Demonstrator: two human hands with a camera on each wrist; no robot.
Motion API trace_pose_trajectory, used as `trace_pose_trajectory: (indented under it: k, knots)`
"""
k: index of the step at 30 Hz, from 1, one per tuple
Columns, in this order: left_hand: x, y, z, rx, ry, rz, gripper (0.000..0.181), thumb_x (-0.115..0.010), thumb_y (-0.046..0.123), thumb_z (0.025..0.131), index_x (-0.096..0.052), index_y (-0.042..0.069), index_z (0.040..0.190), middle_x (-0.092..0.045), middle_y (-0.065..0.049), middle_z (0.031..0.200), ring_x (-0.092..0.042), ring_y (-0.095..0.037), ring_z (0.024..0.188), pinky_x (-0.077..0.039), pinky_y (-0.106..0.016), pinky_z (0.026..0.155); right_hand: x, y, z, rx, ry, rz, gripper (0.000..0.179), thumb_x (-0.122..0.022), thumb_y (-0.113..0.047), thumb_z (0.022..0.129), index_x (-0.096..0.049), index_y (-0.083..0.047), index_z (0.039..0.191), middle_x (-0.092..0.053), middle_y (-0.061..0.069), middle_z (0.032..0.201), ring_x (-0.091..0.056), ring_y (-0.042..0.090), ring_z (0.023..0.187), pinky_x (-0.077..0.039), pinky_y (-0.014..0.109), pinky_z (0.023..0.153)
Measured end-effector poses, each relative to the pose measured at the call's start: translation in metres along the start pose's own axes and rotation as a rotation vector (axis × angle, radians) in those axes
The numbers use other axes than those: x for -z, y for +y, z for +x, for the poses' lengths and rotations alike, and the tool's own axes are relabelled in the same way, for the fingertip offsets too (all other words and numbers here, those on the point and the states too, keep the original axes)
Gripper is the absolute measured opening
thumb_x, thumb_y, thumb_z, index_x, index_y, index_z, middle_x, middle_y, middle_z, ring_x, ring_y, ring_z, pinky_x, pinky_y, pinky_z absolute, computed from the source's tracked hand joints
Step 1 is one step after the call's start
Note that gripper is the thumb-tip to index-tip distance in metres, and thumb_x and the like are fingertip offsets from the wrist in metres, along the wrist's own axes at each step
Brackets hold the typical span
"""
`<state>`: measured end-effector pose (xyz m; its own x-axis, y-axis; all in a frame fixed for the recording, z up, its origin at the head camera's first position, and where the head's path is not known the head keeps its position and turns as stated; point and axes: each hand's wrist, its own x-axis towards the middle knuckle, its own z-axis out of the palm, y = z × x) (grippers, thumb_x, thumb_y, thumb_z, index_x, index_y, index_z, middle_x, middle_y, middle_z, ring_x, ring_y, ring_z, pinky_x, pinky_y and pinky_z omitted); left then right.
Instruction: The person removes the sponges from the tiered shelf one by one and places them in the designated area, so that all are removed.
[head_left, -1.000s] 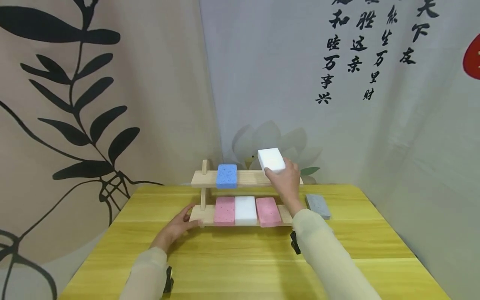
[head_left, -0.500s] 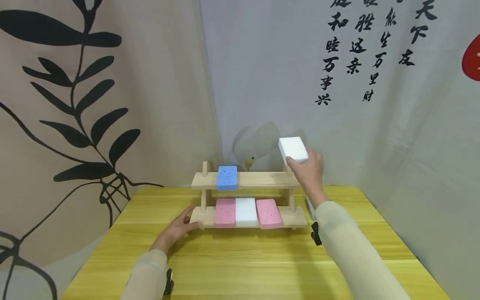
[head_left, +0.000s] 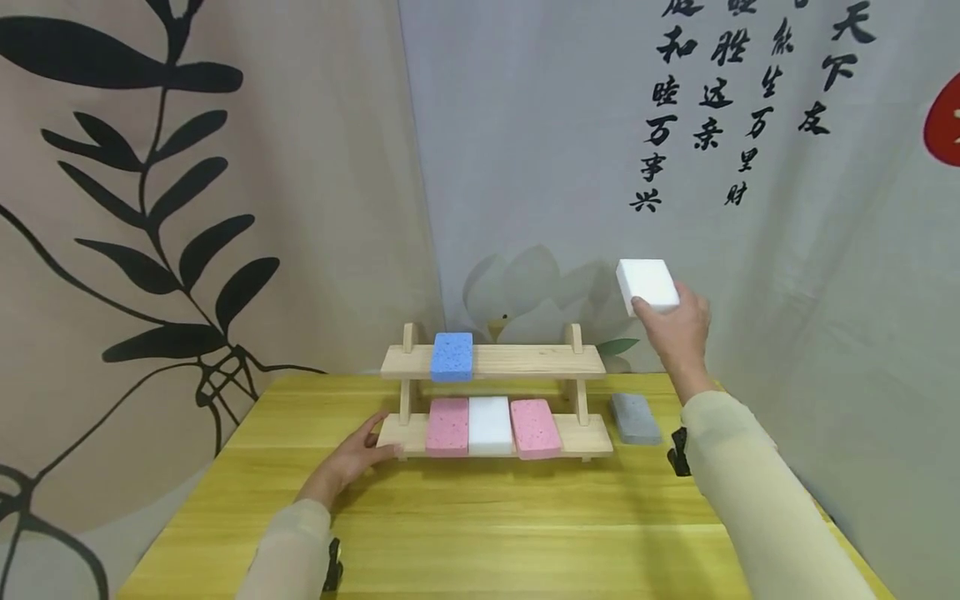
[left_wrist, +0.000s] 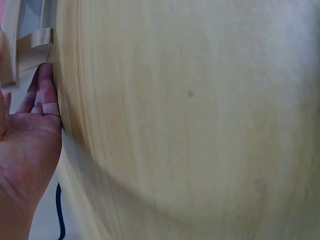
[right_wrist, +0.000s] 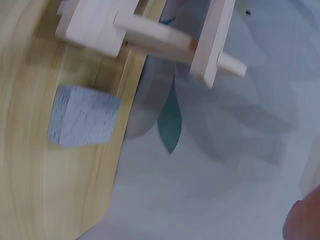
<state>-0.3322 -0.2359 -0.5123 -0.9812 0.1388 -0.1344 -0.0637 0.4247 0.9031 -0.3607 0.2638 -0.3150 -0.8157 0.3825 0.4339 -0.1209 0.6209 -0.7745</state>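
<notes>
Held up at the right, a white sponge [head_left: 648, 285] is pinched between the thumb and fingers of my right hand [head_left: 678, 333], higher than the wooden rack's top shelf. My left hand [head_left: 351, 462] grips the left end of the two-tier wooden rack [head_left: 525, 360] at its lower shelf. In the left wrist view, the fingers [left_wrist: 46, 95] of that hand reach beneath the board's end. A blue sponge [head_left: 452, 357] lies on the top shelf, left of its middle. Along the lower shelf sit a pink sponge [head_left: 447, 427], a white sponge [head_left: 490, 425] and a slightly turned pink sponge [head_left: 536, 429].
A grey sponge [head_left: 636, 418] lies on the wooden table [head_left: 480, 525] just right of the rack, also seen as a grey block [right_wrist: 84, 116] in the right wrist view. Behind the table hangs a printed cloth backdrop [head_left: 525, 150] with leaves and writing.
My right hand has carried the white sponge rightward and upward, away from over the top shelf. The grey sponge, partly covered by the arm before, shows fully. My left hand has stayed put.
</notes>
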Motion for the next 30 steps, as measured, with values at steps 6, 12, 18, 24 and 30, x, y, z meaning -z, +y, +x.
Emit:
trace_pose_trajectory:
  k: [6, 12, 18, 24, 30]
  knots:
    - [0.001, 0.004, -0.001, 0.007, -0.005, 0.002, 0.090, -0.074, 0.036, 0.090, -0.019, 0.019, 0.159, -0.047, -0.029, 0.142, -0.057, -0.034, 0.118, -0.043, -0.056, 0.097, 0.020, 0.022, 0.008, -0.071, 0.000, -0.011, 0.080, -0.060, -0.051, 0.092, -0.035, -0.002, 0.151, -0.039, 0.025, 0.139, -0.037, 0.038, 0.124, -0.039, 0.052, 0.097]
    - [-0.001, 0.005, 0.001, -0.008, -0.005, 0.005, 0.089, -0.074, 0.033, 0.091, -0.019, 0.018, 0.159, -0.053, -0.024, 0.135, -0.060, -0.030, 0.110, -0.047, -0.051, 0.092, 0.031, 0.048, 0.010, -0.122, -0.020, -0.026, 0.084, -0.060, -0.051, 0.093, -0.030, -0.001, 0.153, -0.033, 0.027, 0.145, -0.036, 0.041, 0.127, -0.038, 0.055, 0.100]
    - [-0.002, 0.003, 0.000, 0.005, 0.010, 0.009, 0.090, -0.075, 0.035, 0.090, -0.021, 0.019, 0.159, -0.053, -0.023, 0.135, -0.059, -0.030, 0.111, -0.046, -0.052, 0.093, 0.028, 0.074, 0.003, -0.129, -0.066, -0.030, 0.084, -0.060, -0.050, 0.094, -0.032, 0.003, 0.151, -0.033, 0.029, 0.141, -0.035, 0.041, 0.125, -0.038, 0.055, 0.099]
    - [-0.002, 0.002, -0.002, 0.010, 0.000, -0.016, 0.088, -0.074, 0.032, 0.091, -0.020, 0.019, 0.159, -0.051, -0.026, 0.137, -0.058, -0.033, 0.113, -0.045, -0.054, 0.095, 0.022, 0.101, -0.008, -0.141, -0.091, -0.054, 0.082, -0.060, -0.048, 0.095, -0.032, 0.007, 0.149, -0.033, 0.031, 0.139, -0.035, 0.043, 0.124, -0.037, 0.058, 0.099]
    - [-0.001, 0.001, 0.000, 0.010, -0.002, -0.008, 0.089, -0.074, 0.033, 0.091, -0.019, 0.020, 0.159, -0.048, -0.028, 0.139, -0.057, -0.035, 0.115, -0.044, -0.056, 0.096, 0.016, 0.131, -0.020, -0.166, -0.101, -0.058, 0.081, -0.060, -0.046, 0.096, -0.032, 0.008, 0.149, -0.033, 0.034, 0.139, -0.034, 0.045, 0.125, -0.035, 0.061, 0.100]
